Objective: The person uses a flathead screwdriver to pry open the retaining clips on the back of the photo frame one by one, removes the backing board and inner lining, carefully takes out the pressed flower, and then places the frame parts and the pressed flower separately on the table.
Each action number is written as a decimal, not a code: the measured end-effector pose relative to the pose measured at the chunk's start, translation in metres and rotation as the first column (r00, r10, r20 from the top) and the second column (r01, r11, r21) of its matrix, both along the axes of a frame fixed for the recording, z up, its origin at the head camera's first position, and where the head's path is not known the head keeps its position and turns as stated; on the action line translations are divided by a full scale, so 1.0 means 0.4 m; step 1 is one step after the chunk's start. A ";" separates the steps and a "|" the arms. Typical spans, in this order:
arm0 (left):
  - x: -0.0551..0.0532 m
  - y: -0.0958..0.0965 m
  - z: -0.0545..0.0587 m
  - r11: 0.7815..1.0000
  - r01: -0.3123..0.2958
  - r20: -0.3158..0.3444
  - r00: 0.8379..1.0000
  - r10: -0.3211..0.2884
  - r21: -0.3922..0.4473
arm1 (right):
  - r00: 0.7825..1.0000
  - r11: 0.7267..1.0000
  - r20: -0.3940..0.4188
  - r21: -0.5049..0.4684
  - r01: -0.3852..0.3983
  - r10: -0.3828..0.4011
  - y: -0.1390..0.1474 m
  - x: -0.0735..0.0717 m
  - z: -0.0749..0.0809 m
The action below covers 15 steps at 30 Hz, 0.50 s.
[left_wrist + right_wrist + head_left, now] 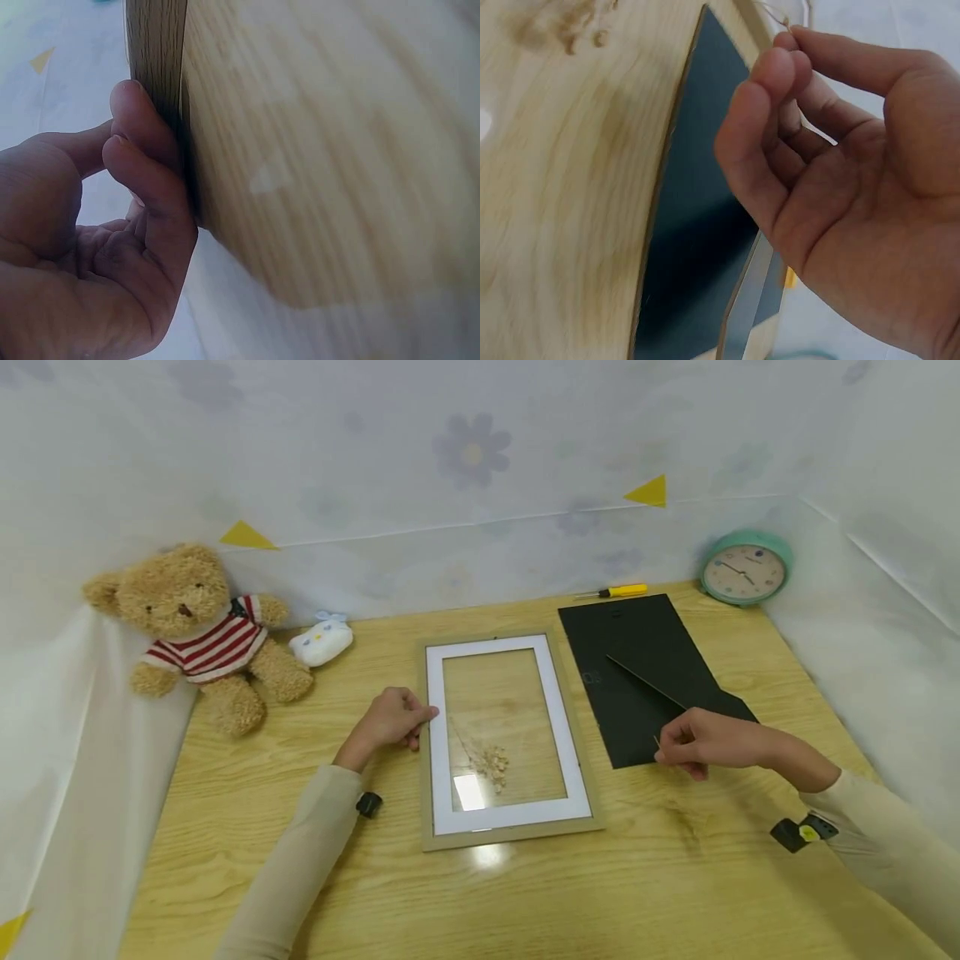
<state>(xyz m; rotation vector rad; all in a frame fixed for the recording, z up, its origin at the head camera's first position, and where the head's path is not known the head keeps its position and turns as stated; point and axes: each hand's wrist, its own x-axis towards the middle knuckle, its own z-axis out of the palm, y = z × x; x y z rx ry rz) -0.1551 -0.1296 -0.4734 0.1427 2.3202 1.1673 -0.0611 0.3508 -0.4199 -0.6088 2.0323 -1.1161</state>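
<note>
A light wooden picture frame (512, 839) with a white mat (510, 817) lies flat on the table. A sprig of dried flowers (491, 763) lies within its window, beside a bright reflection. At the frame's left edge, my left hand (392, 718) grips the rim; the left wrist view shows fingertips (142, 112) against its side. Between thumb and forefinger my right hand (701, 742) pinches a thin straw-coloured stem (774, 13), mostly hidden. Beneath and beyond this hand is the black backing board (622, 710), its stand flap (675, 681) raised at an angle.
A yellow-handled screwdriver (626, 591) lies behind the board. The green clock (745, 568) stands at the back right corner. A teddy bear (217, 635) and a small white plush (322, 642) sit at the back left. White sheeting (465, 527) surrounds the wooden table (450, 910).
</note>
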 end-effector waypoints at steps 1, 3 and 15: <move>0.000 -0.001 -0.001 1.000 0.002 -0.002 1.000 -0.002 0.002 | 1.000 1.000 -0.009 -0.007 -0.010 0.010 0.010 0.003 -0.005; -0.001 -0.001 -0.003 1.000 0.002 -0.002 1.000 -0.002 0.007 | 0.999 1.000 -0.037 -0.006 -0.016 0.016 0.032 0.009 -0.012; -0.002 0.000 -0.005 1.000 0.008 -0.014 1.000 -0.008 -0.005 | 0.984 0.984 -0.077 0.064 0.167 -0.162 0.189 0.067 0.004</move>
